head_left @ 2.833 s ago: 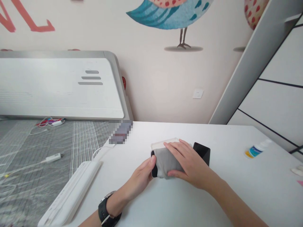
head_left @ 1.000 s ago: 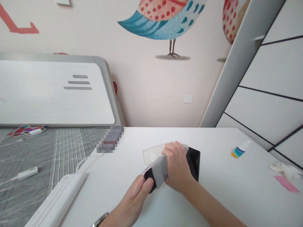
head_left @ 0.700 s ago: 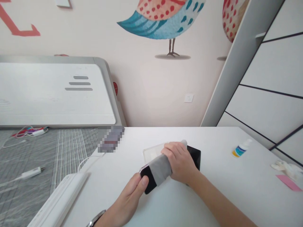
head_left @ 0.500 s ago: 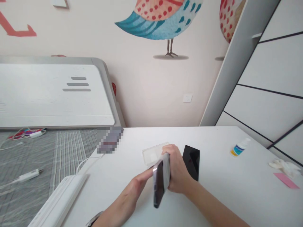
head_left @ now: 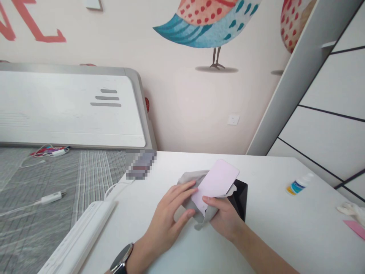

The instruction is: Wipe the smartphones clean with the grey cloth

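My right hand (head_left: 228, 220) is closed around a phone (head_left: 218, 180) with a pale lilac back and a grey cloth (head_left: 191, 176) under it. The thumb presses on the phone's lower edge, and the phone is tilted above the table. My left hand (head_left: 167, 215) has its fingers stretched out and its thumb apart; the fingertips reach the cloth and the phone's left edge. Behind my right hand lies a black phone-like slab (head_left: 242, 196), partly covered. A watch (head_left: 122, 258) is on my left wrist.
On the white table (head_left: 268, 228) stand a small bottle (head_left: 299, 185) at the right, a crumpled white tissue (head_left: 350, 209) and a pink slip (head_left: 355, 228). A long white power strip (head_left: 82, 232) runs along the left edge. A bed with cables (head_left: 51, 198) adjoins there.
The phone has turned from edge-on to showing its lilac back, and the cloth has spread out below it. My left hand has opened out. The clear case on the table is now hidden.
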Tool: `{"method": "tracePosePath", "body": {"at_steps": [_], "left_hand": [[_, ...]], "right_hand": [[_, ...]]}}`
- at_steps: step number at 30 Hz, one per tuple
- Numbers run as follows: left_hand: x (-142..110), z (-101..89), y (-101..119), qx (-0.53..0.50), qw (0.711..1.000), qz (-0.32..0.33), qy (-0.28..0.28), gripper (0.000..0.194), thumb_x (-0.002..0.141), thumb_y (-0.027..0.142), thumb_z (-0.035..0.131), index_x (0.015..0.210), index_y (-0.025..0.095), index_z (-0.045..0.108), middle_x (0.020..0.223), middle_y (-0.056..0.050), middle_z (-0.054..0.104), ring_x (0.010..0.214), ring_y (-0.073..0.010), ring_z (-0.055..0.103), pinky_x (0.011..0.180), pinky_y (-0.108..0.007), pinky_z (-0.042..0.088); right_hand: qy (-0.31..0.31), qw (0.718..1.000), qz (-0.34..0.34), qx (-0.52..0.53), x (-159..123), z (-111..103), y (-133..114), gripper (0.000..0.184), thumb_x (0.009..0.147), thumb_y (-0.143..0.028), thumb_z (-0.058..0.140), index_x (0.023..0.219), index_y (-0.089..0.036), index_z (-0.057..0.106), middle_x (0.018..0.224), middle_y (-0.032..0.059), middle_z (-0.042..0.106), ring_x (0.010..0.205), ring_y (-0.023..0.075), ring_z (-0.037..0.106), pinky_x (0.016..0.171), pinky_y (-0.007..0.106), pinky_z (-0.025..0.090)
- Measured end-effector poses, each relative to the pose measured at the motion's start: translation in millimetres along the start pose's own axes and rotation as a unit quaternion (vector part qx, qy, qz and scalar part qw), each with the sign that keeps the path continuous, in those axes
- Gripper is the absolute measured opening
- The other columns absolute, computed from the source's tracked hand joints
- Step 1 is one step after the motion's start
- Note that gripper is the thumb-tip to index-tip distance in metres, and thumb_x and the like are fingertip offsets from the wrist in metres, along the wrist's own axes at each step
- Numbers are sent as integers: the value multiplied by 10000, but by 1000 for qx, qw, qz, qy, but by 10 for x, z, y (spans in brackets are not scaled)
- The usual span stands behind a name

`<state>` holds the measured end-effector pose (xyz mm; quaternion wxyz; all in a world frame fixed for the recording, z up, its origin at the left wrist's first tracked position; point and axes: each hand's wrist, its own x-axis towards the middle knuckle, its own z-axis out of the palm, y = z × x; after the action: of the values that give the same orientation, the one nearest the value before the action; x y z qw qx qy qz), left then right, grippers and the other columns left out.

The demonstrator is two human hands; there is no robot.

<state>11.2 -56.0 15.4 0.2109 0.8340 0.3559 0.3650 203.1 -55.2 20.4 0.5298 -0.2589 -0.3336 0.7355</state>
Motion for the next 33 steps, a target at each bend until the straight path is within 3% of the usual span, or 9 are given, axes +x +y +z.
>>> {"method": "tracePosePath", "body": {"at_steps": [4,9,13,16,22,24,27,31,33], "left_hand": [[44,5,88,-9,996,-76,50,381,958,480,629,1270,261,624,1121,-79,688,1029,-273,606,915,-392,457],[89,81,131,-234,947,-220,-31,398,981,540,552,1125,179,637,772,-10,655,696,-187,611,700,-298,473],[101,116,81,-357,894,-267,-37,421,920,579,639,954,159,633,801,-2,631,734,-161,616,702,-266,503],[108,129,61,-415,862,-290,-18,441,888,599,675,965,172,598,856,-8,644,821,-180,647,740,-289,545],[114,161,30,-450,835,-317,1,511,898,581,679,1175,168,560,970,-59,702,858,-215,711,712,-305,578],[106,174,-2,-462,829,-314,17,544,888,545,713,1247,163,568,930,-48,704,803,-193,701,687,-292,587],[93,188,-30,-519,796,-311,23,512,899,462,736,1279,146,603,932,-67,718,793,-179,692,691,-280,599],[77,206,3,-606,733,-308,-2,453,922,397,728,1281,139,632,935,-102,743,782,-195,719,699,-299,613],[71,222,27,-627,718,-301,3,412,918,379,738,1237,130,662,894,-97,744,758,-185,721,687,-278,609]], "right_hand": [[-50,998,18,-32,-2,-69,10,372,834,-500,732,1028,-182,737,1016,110,767,1027,329,703,914,508,562],[-68,996,44,-23,-3,-48,111,409,853,-538,741,988,-154,702,933,96,759,929,283,712,889,455,559],[22,999,25,11,80,-47,152,462,819,-556,775,1056,-169,687,1009,101,766,1009,300,707,914,458,565],[90,995,-6,47,175,-128,8,464,889,-606,666,1147,-221,674,1166,84,748,1126,289,687,953,456,564],[54,995,-74,-33,211,-254,-297,747,926,-815,309,1250,-236,655,1192,109,737,1186,323,664,965,512,549],[118,976,-133,-124,189,-273,-258,729,929,-808,331,1236,-235,662,1171,108,744,1161,321,676,965,496,547],[218,912,-217,-270,153,-334,-168,603,930,-744,466,1120,-225,707,1180,104,739,1196,319,649,1047,480,497],[212,871,-268,-353,119,-454,-195,511,928,-641,581,1192,-217,690,1296,109,684,1308,324,562,1188,500,348],[185,804,-327,-461,112,-468,-233,531,962,-574,564,1349,-212,599,1429,126,594,1381,330,497,1234,546,250]]}}
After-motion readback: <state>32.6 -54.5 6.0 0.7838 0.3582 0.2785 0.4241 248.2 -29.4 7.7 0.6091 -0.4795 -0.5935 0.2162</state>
